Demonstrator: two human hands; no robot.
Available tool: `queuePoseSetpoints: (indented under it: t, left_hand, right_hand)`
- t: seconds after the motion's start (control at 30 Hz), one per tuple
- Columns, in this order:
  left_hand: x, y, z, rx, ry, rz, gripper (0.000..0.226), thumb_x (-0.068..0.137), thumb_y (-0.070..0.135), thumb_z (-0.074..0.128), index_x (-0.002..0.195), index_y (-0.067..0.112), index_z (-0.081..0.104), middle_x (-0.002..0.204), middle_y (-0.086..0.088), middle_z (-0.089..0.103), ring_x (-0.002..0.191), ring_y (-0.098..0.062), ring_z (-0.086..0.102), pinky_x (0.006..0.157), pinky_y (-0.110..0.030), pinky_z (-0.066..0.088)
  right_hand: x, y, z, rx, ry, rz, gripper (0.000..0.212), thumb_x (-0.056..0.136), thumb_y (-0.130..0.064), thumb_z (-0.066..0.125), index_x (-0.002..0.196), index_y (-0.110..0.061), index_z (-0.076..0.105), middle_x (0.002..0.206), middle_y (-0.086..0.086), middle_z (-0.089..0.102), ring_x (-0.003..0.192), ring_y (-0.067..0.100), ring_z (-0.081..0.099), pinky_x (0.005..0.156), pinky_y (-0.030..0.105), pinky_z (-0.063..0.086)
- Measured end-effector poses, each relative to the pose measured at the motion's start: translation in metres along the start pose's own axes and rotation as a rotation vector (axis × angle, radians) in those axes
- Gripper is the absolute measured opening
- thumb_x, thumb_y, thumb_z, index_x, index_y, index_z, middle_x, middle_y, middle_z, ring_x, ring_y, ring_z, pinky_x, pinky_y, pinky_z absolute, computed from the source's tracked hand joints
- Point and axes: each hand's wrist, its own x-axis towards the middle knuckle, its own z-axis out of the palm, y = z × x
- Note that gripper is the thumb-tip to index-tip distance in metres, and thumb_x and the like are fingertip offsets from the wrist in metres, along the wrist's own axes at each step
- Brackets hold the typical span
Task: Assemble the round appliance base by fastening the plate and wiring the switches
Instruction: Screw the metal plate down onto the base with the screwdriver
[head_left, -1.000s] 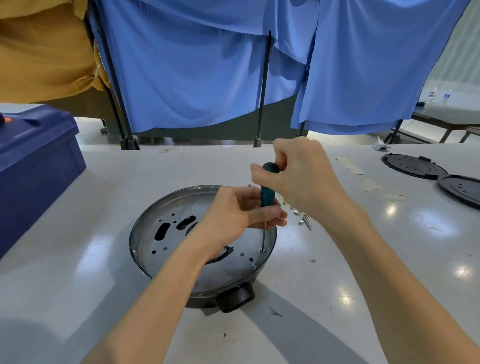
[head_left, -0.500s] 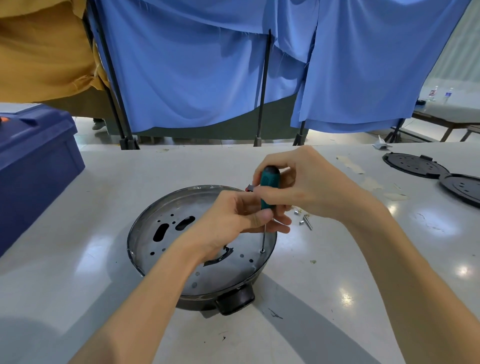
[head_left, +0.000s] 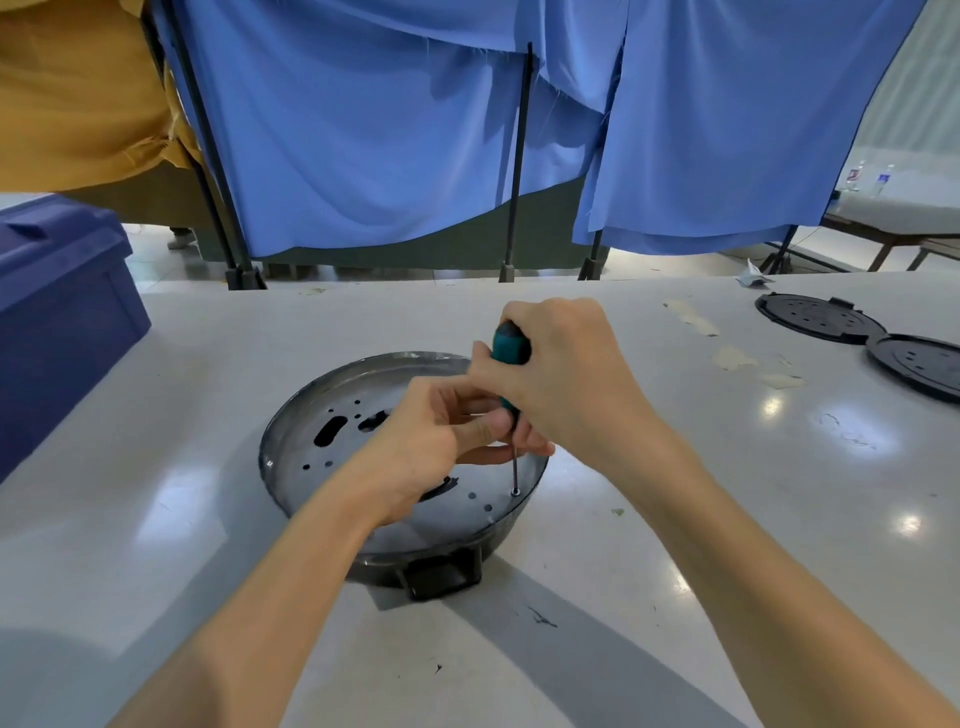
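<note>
Screwdriver (head_left: 510, 347) in right hand (head_left: 566, 387), left hand (head_left: 436, 439) (above base (head_left: 311, 486)).

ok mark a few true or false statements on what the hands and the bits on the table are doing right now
1. The right hand grips the screwdriver by its handle. True.
2. The screwdriver's tip sits at a hole near the right edge of the plate. True.
3. The left hand lies flat and idle. False: its fingers hold the screwdriver low down, above the plate.
4. Two black lids lie left of the plate. False: they lie far to its right.
</note>
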Motion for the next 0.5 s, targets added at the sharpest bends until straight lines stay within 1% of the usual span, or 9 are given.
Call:
queuePoseSetpoints:
  t: [0.07, 0.1, 0.17, 0.23, 0.27, 0.33, 0.4, 0.43, 0.5]
  left_hand:
    - [-0.002, -0.003, -0.004, -0.053, 0.023, -0.008, 0.019, 0.088, 0.008, 0.059, 0.086, 0.018, 0.075, 0.084, -0.005, 0.074, 0.087, -0.021, 0.073, 0.078, -0.028, 0.058]
    - [-0.003, -0.003, -0.005, -0.058, 0.024, -0.017, 0.015, 0.085, 0.014, 0.060, 0.088, 0.017, 0.075, 0.086, -0.005, 0.074, 0.088, -0.020, 0.073, 0.079, -0.028, 0.058]
    - [-0.003, -0.003, -0.007, 0.029, -0.005, -0.064, 0.018, 0.085, 0.024, 0.061, 0.094, 0.015, 0.074, 0.092, -0.004, 0.075, 0.095, -0.019, 0.071, 0.089, -0.031, 0.056]
    - [-0.002, -0.003, -0.007, 0.187, -0.017, -0.128, 0.025, 0.087, 0.028, 0.064, 0.106, 0.014, 0.072, 0.106, 0.001, 0.074, 0.107, -0.012, 0.066, 0.101, -0.030, 0.048]
    - [-0.002, -0.003, -0.006, 0.249, -0.025, -0.149, 0.027, 0.086, 0.026, 0.068, 0.112, 0.018, 0.071, 0.114, 0.006, 0.072, 0.113, -0.005, 0.061, 0.104, -0.029, 0.043]
    - [-0.002, -0.006, -0.006, 0.347, -0.078, -0.168, 0.040, 0.081, 0.020, 0.076, 0.119, 0.028, 0.067, 0.128, 0.017, 0.063, 0.127, 0.003, 0.046, 0.111, -0.026, 0.029]
    - [-0.002, -0.009, -0.004, 0.412, -0.145, -0.197, 0.048, 0.081, 0.015, 0.077, 0.123, 0.032, 0.064, 0.135, 0.021, 0.055, 0.138, 0.003, 0.031, 0.114, -0.027, 0.018]
    - [-0.002, -0.011, -0.004, 0.430, -0.169, -0.210, 0.047, 0.083, 0.011, 0.074, 0.126, 0.029, 0.063, 0.136, 0.021, 0.053, 0.141, 0.000, 0.027, 0.115, -0.026, 0.016]
    - [0.002, -0.018, -0.002, 0.516, -0.199, -0.200, 0.046, 0.087, 0.002, 0.068, 0.130, 0.017, 0.061, 0.133, 0.017, 0.052, 0.143, -0.010, 0.028, 0.112, -0.021, 0.020]
  right_hand:
    - [-0.001, -0.005, 0.010, -0.042, 0.035, 0.011, 0.029, 0.085, -0.025, 0.064, 0.066, -0.014, 0.045, 0.055, -0.006, 0.037, 0.054, 0.012, 0.035, 0.054, 0.023, 0.027]
    - [-0.001, -0.006, 0.012, -0.035, 0.047, 0.018, 0.031, 0.085, -0.025, 0.063, 0.064, -0.016, 0.043, 0.055, -0.006, 0.036, 0.054, 0.011, 0.034, 0.053, 0.022, 0.027]
    - [0.001, -0.003, 0.010, 0.015, 0.068, 0.035, 0.036, 0.085, -0.024, 0.064, 0.059, -0.017, 0.041, 0.052, -0.006, 0.037, 0.051, 0.010, 0.035, 0.052, 0.022, 0.030]
    - [0.003, 0.004, 0.001, 0.071, 0.060, 0.056, 0.038, 0.087, -0.028, 0.066, 0.058, -0.013, 0.047, 0.050, 0.000, 0.046, 0.046, 0.011, 0.047, 0.049, 0.030, 0.043]
    - [0.003, 0.006, -0.003, 0.112, 0.033, 0.074, 0.039, 0.088, -0.033, 0.067, 0.060, -0.010, 0.050, 0.051, 0.004, 0.053, 0.042, 0.015, 0.055, 0.047, 0.035, 0.050]
    - [0.002, 0.008, -0.011, 0.215, -0.049, 0.103, 0.043, 0.086, -0.043, 0.069, 0.065, -0.008, 0.056, 0.053, 0.010, 0.061, 0.039, 0.021, 0.061, 0.044, 0.041, 0.053]
    - [0.003, 0.010, -0.019, 0.231, -0.133, 0.083, 0.044, 0.084, -0.047, 0.068, 0.069, -0.007, 0.061, 0.056, 0.010, 0.065, 0.045, 0.022, 0.064, 0.049, 0.043, 0.056]
    - [0.004, 0.011, -0.023, 0.232, -0.188, 0.067, 0.041, 0.085, -0.043, 0.069, 0.070, -0.006, 0.063, 0.058, 0.009, 0.066, 0.049, 0.022, 0.066, 0.052, 0.042, 0.057]
    - [0.006, 0.014, -0.030, 0.263, -0.310, 0.041, 0.031, 0.085, -0.027, 0.070, 0.072, 0.000, 0.064, 0.063, 0.013, 0.068, 0.053, 0.025, 0.067, 0.053, 0.038, 0.057]
